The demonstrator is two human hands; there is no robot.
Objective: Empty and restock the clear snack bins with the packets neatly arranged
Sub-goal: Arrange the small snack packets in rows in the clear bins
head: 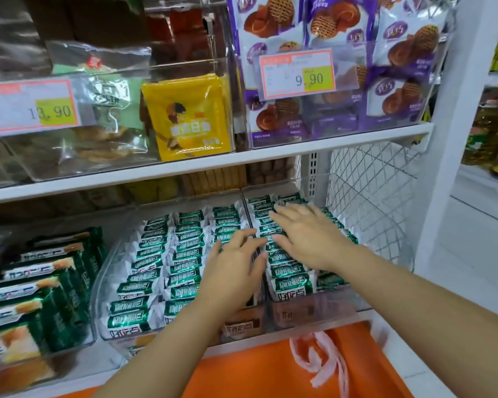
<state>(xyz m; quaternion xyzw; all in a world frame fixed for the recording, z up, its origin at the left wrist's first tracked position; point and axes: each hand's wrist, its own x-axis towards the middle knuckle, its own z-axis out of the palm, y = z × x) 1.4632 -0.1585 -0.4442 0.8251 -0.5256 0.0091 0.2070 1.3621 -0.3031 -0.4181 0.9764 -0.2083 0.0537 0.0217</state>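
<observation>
Your left hand (236,264) and right hand (309,238) are both splayed open, gripping nothing, with the green foil packets (181,254) rowed directly beneath the fingertips in two clear bins (102,285); they look light, slick and crushable, so pinch the crimped ends.

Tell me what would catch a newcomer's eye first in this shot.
The left hand and right hand reach over neat rows of green packets in clear bins, lower centre. Above, a yellow packet stands at centre, with purple biscuit bags at upper right.
</observation>
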